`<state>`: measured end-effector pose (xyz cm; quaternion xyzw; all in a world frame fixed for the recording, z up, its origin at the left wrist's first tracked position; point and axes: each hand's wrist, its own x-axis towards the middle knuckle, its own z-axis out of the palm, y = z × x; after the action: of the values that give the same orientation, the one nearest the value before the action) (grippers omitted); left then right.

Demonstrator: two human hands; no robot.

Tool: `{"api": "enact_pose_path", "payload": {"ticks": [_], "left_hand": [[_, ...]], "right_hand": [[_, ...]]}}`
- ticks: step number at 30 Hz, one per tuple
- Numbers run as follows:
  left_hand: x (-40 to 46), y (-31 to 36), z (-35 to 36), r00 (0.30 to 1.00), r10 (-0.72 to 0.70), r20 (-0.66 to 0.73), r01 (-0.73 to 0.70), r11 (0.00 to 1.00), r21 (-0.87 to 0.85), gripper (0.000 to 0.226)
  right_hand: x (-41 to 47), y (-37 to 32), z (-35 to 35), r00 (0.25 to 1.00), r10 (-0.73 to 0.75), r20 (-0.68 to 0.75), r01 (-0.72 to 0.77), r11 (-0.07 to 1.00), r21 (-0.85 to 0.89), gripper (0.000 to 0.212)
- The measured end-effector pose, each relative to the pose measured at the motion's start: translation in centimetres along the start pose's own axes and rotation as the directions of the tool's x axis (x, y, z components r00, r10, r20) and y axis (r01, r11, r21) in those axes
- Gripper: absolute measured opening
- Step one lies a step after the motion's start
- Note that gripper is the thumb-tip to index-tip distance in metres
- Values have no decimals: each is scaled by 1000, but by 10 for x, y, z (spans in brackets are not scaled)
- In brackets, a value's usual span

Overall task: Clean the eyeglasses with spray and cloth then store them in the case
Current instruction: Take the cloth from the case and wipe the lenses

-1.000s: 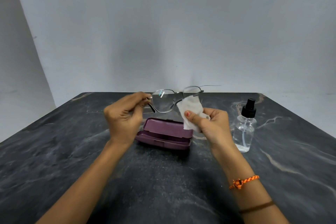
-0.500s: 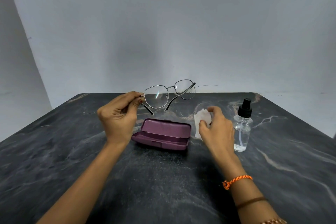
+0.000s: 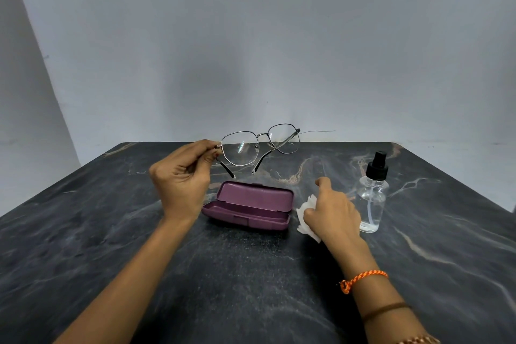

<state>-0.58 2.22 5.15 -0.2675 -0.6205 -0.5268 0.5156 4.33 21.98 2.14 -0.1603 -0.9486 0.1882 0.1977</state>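
Note:
My left hand (image 3: 181, 176) pinches the thin metal eyeglasses (image 3: 259, 145) at their left hinge and holds them in the air above the table. Both temples hang unfolded. Below them lies the purple case (image 3: 248, 205), lid open. The white cloth (image 3: 305, 213) lies on the table just right of the case. My right hand (image 3: 332, 212) rests over the cloth with loose fingers, covering most of it. A clear spray bottle (image 3: 372, 198) with a black nozzle stands upright right of that hand.
Everything sits on a dark marble table (image 3: 223, 288) whose far edge meets a plain grey wall (image 3: 251, 50). The table's right edge slants down close behind the bottle.
My right hand took the cloth off the lens and lowered it to the table beside the case. My left hand kept the glasses raised and turned them slightly.

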Motion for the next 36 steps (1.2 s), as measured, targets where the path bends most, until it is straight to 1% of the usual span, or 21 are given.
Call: {"api": "enact_pose_path", "payload": {"ticks": [2,4,6,8,9,11,14,16,17,18,20,22,24,29,36], "left_hand": [[0,1,0,1000,0,-10,0,1000,-4,26],[0,2,0,1000,0,-17,0,1000,-9,27],[0,2,0,1000,2,-18,-2,1000,-15,28],[0,2,0,1000,4,-14,-4,1000,-26,28],[1,2,0,1000,6,-13,-7,1000,-31,27],[1,3,0,1000,12,-14,-13,999,-40,26],[0,6,1,1000,28,-11,-28,998,-51,25],[0,9,1,999,53,-9,-54,997,-47,24],[0,11,1,997,81,-2,-81,996,-31,24],[-1,13,2,993,117,11,-116,993,-12,25],[-2,17,3,981,187,55,-188,982,2,26],[-3,19,4,967,236,94,-238,971,8,27],[-4,20,5,960,253,120,-257,966,18,26],[-3,22,3,960,241,140,-250,967,48,21],[-4,23,4,965,214,150,-220,975,22,22]], "right_hand": [[-1,-2,1,1000,-18,25,19,999,-38,44],[-3,-4,2,999,-28,42,30,997,-66,41],[-4,-7,2,999,-47,15,48,994,-99,37],[-4,-8,2,996,-72,-53,67,993,-100,34],[-3,-9,1,992,-84,-98,77,994,-73,32],[-2,-10,-1,972,-109,-208,118,992,33,28],[-1,-13,-4,921,-124,-368,236,932,275,26],[-1,-18,-7,910,-62,-410,268,843,467,27],[-1,-20,-8,915,-9,-402,260,776,575,27],[-1,-21,-8,924,49,-378,242,691,681,25],[1,-22,-11,944,149,-294,193,474,859,20],[4,-22,-15,959,209,-190,129,272,954,20],[6,-22,-18,968,222,-116,84,148,985,23],[5,-23,-23,978,209,-16,19,-12,1000,27],[4,-21,-25,979,201,29,-6,-114,993,22]]}}
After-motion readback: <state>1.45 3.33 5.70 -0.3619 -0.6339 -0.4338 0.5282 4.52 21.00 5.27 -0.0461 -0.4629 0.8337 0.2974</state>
